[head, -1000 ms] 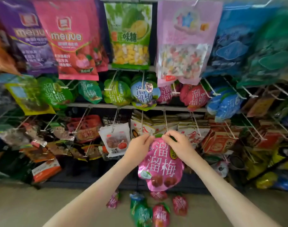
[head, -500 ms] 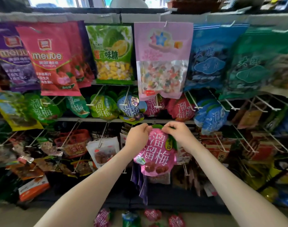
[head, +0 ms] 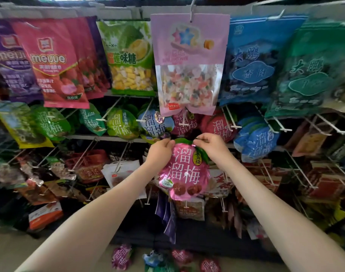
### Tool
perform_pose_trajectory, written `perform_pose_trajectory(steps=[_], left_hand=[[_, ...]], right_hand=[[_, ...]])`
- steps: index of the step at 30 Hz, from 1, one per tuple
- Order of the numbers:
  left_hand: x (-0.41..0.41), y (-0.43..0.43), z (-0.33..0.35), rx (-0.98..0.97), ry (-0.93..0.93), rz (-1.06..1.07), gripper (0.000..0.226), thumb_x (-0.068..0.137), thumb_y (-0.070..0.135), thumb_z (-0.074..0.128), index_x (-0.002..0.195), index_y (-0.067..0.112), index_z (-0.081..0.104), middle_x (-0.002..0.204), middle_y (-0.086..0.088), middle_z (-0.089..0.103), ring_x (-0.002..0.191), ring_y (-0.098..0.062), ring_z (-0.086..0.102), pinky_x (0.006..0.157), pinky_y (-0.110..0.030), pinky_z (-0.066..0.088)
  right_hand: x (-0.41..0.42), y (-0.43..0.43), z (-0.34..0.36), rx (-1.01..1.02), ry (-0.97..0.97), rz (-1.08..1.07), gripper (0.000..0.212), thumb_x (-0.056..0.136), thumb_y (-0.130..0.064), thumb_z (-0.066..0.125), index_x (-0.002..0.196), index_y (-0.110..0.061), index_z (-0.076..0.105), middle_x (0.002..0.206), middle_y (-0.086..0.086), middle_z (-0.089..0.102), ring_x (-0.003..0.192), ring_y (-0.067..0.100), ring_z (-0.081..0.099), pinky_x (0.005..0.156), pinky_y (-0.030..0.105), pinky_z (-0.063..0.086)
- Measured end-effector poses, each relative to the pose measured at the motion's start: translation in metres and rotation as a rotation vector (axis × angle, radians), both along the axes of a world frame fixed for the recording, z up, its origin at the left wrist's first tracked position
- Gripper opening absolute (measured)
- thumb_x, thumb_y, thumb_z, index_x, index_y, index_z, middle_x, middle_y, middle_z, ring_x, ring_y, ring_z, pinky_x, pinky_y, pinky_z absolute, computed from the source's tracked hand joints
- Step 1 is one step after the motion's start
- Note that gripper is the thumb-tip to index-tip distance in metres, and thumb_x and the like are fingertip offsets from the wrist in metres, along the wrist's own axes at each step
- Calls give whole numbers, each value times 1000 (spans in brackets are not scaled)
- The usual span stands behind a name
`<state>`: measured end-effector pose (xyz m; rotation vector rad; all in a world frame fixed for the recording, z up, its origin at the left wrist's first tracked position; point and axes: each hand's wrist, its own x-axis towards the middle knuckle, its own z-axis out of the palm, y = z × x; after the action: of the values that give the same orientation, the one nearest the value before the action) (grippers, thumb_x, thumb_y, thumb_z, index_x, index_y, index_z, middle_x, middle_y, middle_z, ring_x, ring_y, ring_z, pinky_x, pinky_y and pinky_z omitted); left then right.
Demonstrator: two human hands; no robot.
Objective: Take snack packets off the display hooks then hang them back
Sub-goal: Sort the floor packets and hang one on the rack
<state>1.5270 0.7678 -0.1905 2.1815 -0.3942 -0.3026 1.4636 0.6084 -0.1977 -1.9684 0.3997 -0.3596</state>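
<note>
A: Starting left: state of the left hand point(head: 161, 152)?
B: Fingers curled, pinching the top left edge of the round pink foil snack packet point(head: 184, 173).
A: Right hand point(head: 211, 145)?
B: Fingertips pinch the green top edge; packet hangs below both, beneath a white wire display hook point(head: 184, 124).

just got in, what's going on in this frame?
A person stands at a snack display rack. The left hand and right hand each pinch the top edge of a round pink packet, holding it up in front of the middle row of hooks, just below the red packets hanging there. It is not visibly on a hook yet. Several loose packets lie on the floor below.
</note>
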Motion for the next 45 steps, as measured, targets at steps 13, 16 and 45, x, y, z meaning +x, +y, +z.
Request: perform_pose_trajectory(steps=[13, 16, 45], left_hand=[[32, -3, 2, -98, 3, 70, 35, 101, 32, 36, 107, 7, 59, 93, -9, 61, 87, -26, 58, 78, -37, 46], [42, -1, 4, -46, -78, 28, 34, 101, 32, 34, 90, 8, 56, 73, -3, 55, 70, -20, 51, 58, -31, 37], [124, -54, -104, -221, -923, -129, 33, 90, 7, 46, 121, -1, 40, 121, -25, 46, 109, -39, 48, 94, -48, 41]], right_hand=[[45, 7, 1, 96, -53, -81, 11, 86, -26, 63, 87, -17, 68, 88, 2, 69, 86, 19, 65, 83, 42, 54], [51, 10, 0, 116, -101, -102, 9, 87, -25, 63, 87, -17, 67, 86, 1, 68, 86, 19, 64, 77, 35, 53], [105, 27, -95, -414, -539, -542, 51, 84, -36, 62, 123, -14, 38, 120, -4, 43, 113, 7, 41, 100, 26, 34]])
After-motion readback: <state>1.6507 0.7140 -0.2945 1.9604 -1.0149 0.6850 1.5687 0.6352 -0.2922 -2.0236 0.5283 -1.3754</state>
